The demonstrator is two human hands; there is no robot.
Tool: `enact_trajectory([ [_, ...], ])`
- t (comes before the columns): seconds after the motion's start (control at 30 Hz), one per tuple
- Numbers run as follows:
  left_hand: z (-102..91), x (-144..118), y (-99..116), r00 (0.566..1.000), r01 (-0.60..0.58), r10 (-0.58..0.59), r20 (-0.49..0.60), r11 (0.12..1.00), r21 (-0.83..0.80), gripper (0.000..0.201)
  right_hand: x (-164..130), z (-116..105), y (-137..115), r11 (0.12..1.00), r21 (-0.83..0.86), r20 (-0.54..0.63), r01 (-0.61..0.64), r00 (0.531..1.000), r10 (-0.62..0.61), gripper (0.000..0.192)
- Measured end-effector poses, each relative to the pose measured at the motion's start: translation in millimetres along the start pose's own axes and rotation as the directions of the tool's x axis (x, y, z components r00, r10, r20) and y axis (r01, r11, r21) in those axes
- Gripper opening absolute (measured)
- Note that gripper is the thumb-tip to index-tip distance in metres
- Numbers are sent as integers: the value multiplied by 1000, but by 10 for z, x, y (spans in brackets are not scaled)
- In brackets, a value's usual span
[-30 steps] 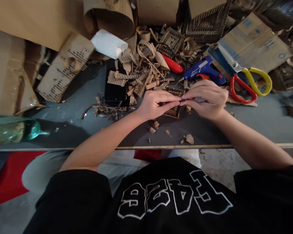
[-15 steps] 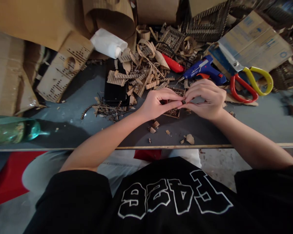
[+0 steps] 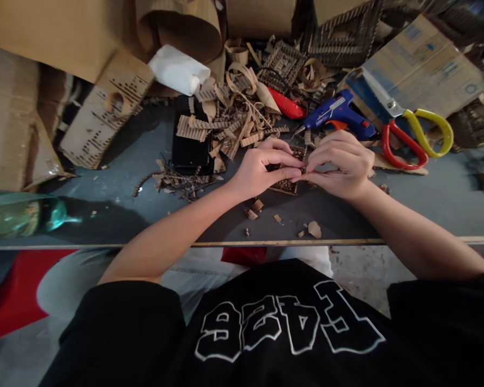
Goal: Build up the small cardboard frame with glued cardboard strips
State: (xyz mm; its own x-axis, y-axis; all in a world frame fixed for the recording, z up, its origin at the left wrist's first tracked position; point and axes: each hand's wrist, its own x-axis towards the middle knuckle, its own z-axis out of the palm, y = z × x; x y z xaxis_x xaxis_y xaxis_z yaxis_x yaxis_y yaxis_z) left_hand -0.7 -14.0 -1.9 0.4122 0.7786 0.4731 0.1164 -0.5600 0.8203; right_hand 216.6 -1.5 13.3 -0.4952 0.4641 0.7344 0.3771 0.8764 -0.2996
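Note:
My left hand (image 3: 262, 166) and my right hand (image 3: 339, 164) meet fingertip to fingertip over a small brown corrugated cardboard piece (image 3: 286, 185) on the grey table. Both are closed in a pinch. Between their fingertips is something tiny and dark, mostly hidden, which I cannot make out. The fingers of my left hand cover much of the corrugated piece. Just beyond my right hand lies a blue glue gun (image 3: 336, 114). Small cardboard scraps (image 3: 258, 205) are scattered on the near side of my hands.
Red-and-yellow scissors (image 3: 405, 142) lie at the right by a flattened box (image 3: 423, 64). A heap of corrugated strips (image 3: 234, 123) partly covers a black phone (image 3: 189, 148). A white bottle (image 3: 179, 70), a red-handled tool (image 3: 286, 104) and a green bottle (image 3: 24, 215) are around.
The fingers of my left hand have shifted slightly, the index finger lifting a little from the others. Both hands stay in the same place, pinched together.

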Motion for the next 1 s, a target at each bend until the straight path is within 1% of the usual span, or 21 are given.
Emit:
enact_trajectory([
  [0.1,-7,11,-8,1000,0,0,15,1000,-6,24,17,10,-20,998,-9,-54,58,997,-58,38],
  [0.2,-12,18,9,998,-29,30,46,999,-22,21,35,27,-36,993,19,-119,116,987,-113,32],
  [0.27,-10,16,31,998,-29,31,46,999,-43,22,45,30,-45,993,28,-121,118,986,-114,31],
  [0.33,-7,11,52,1000,-8,9,23,999,-40,24,62,16,-59,994,23,-117,110,987,-106,32],
  [0.43,-9,9,58,1000,22,-22,-16,1000,-16,26,97,-40,-96,996,-21,-79,91,993,-92,26],
  [0.5,-19,15,36,999,28,-29,-37,999,-29,26,115,-85,-114,993,-79,-15,90,996,-92,32],
  [0.57,-32,25,-2,998,32,-34,-61,999,-44,26,118,-118,-108,983,-135,50,125,992,-119,39],
  [0.67,-47,41,-54,994,48,-52,-93,997,-54,28,98,-132,-57,966,-191,130,171,980,-148,34],
  [0.73,-47,45,-69,991,86,-97,-87,989,-119,30,83,-126,-26,962,-210,135,175,980,-148,28],
  [0.8,-38,43,-69,983,154,-172,-58,960,-234,36,78,-116,-20,957,-215,100,194,979,-175,25],
  [0.87,-22,36,-65,972,207,-231,-32,917,-340,42,82,-104,-39,955,-207,50,213,977,-207,26],
  [1.0,15,23,-73,958,254,-288,-13,864,-434,41,94,-77,-91,969,-177,-15,174,984,-180,24],
])
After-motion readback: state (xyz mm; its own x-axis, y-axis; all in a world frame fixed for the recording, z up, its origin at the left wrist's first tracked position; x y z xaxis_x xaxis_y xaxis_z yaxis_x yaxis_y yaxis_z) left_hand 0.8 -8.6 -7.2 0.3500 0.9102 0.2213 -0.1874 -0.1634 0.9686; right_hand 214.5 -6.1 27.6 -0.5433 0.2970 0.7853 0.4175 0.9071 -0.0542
